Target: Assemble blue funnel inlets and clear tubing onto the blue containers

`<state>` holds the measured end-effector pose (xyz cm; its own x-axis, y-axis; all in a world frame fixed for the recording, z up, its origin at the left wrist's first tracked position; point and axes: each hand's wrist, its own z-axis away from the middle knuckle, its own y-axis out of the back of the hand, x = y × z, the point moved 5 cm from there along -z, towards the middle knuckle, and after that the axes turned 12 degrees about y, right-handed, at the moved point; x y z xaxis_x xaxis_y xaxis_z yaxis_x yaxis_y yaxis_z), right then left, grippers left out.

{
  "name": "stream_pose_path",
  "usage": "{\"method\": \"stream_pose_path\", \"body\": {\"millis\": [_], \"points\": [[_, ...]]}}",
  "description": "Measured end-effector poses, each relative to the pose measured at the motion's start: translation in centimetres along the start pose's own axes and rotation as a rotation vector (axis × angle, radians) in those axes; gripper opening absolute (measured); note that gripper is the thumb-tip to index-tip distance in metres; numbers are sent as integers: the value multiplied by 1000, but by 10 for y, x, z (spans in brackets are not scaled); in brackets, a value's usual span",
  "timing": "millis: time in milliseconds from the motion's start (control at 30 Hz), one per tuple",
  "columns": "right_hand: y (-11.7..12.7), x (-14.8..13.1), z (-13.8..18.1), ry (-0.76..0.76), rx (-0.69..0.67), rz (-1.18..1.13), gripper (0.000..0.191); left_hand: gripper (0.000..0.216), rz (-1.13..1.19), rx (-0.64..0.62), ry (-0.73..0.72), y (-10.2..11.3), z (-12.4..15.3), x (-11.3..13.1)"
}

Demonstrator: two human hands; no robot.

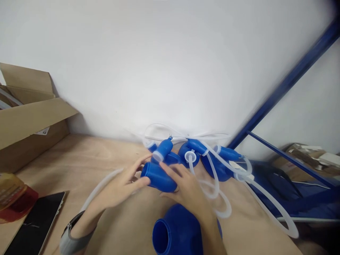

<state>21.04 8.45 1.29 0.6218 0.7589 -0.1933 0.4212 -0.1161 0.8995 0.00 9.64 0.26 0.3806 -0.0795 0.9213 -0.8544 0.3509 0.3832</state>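
A short blue plastic bottle (158,176) lies tilted between my hands, its wide mouth toward the left. The thumb and fingers of my left hand (124,182) close around the mouth end. Over the rounded end on the right, my right hand (186,186) grips the same bottle. Below my right forearm stands a larger blue container (183,233) with an open round neck, partly hidden by the arm. Just beyond the hands lies a blue bottle with a whitish collar (163,148), near my fingertips.
Blue containers with translucent hoses (216,177) lie along the wall at the right. A cardboard box (34,117) stands at the left. A phone (37,221) and a red-and-yellow jar (16,198) are at the lower left. A blue metal frame (287,85) slants on the right.
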Motion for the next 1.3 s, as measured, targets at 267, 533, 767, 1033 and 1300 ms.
{"method": "stream_pose_path", "body": {"millis": [267,533,767,1033,1300], "points": [[8,15,5,-170,303,-641,47,47,-161,380,-95,32,18,4],[-3,28,5,-377,373,-849,28,47,-261,379,-207,38,29,10],[4,22,5,-333,499,-598,20,52,-171,464,-106,36,23,13],[22,15,12,-108,592,-234,20,64,102,484,103,43,16,-2],[13,10,6,-172,267,-420,37,64,208,479,51,34,16,-3]]}}
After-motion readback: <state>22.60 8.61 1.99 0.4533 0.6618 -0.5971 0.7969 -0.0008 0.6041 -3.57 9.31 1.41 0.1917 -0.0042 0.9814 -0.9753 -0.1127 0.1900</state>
